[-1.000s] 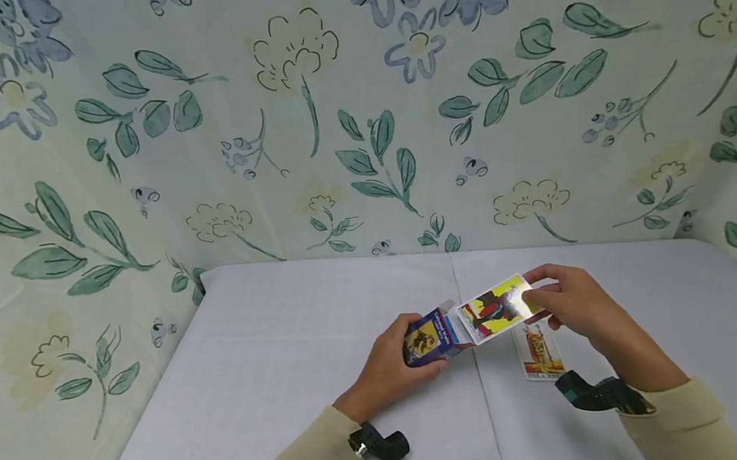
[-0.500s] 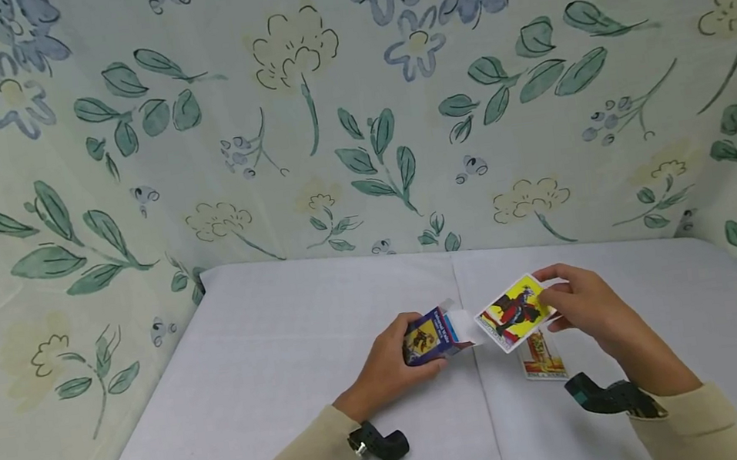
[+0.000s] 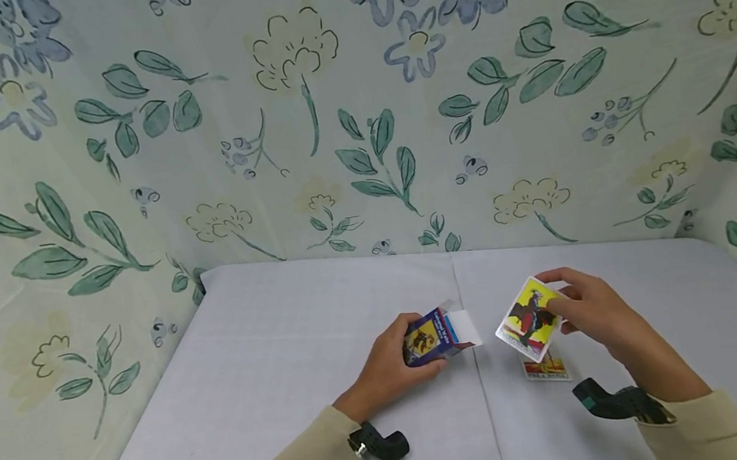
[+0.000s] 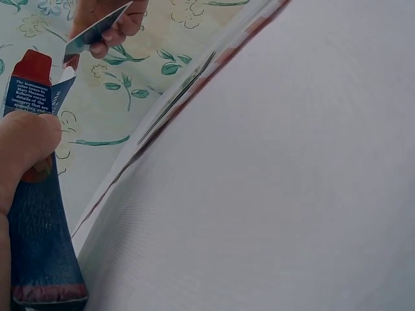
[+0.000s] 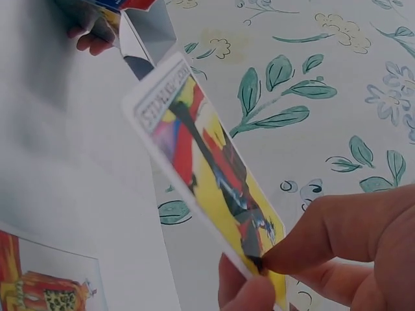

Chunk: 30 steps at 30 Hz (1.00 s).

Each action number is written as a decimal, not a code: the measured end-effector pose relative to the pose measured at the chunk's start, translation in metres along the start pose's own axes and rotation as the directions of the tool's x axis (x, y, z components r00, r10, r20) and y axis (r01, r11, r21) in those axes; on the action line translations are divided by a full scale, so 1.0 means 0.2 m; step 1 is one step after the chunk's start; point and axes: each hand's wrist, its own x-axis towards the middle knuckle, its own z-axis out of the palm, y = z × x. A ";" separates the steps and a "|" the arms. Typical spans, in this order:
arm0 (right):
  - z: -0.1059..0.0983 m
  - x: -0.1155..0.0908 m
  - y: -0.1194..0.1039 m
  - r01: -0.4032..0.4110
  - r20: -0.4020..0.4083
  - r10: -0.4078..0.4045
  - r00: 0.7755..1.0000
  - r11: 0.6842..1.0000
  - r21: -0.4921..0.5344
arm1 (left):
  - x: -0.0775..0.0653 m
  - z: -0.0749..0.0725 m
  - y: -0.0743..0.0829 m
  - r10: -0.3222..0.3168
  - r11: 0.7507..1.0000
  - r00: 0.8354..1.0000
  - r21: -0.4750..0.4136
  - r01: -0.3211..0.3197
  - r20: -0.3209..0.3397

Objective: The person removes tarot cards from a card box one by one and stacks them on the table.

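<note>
My left hand (image 3: 389, 359) grips a blue card box (image 3: 428, 337) with its end flap raised, tilted toward the right. Printed text shows on the box's side in the left wrist view, beside the left thumb (image 4: 29, 139). To the right, my right hand (image 3: 591, 305) pinches a yellow picture card (image 3: 529, 320) by one edge, thumb on its face. The right wrist view shows this card (image 5: 217, 175) slanting up toward the box's mouth, apart from it. Below it lies another picture card (image 3: 546, 367) on the table, partly covered by the held one in the head view.
A white cloth covers the table (image 3: 273, 351). Behind it and at the sides hangs a floral curtain (image 3: 299, 130). Each wrist wears a black camera mount, one on the left (image 3: 379, 445) and one on the right (image 3: 618, 401).
My right hand has drawn the yellow picture card out of the box's mouth and moved it right and slightly down, over the lying card. The left hand and box have stayed still.
</note>
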 end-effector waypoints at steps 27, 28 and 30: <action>0.03 0.22 0.45 -0.058 0.003 0.058 0.998 0.998 -0.016 | 0.01 0.00 0.01 0.003 1.000 1.000 0.006 -0.003 -0.003; 0.04 0.24 0.48 -0.062 -0.012 0.062 0.998 0.998 -0.017 | 0.01 0.00 0.01 0.004 1.000 1.000 0.006 -0.004 -0.003; 0.05 0.25 0.49 -0.079 -0.015 0.079 0.997 0.997 -0.008 | 0.01 0.00 0.00 0.002 1.000 1.000 0.008 -0.002 -0.002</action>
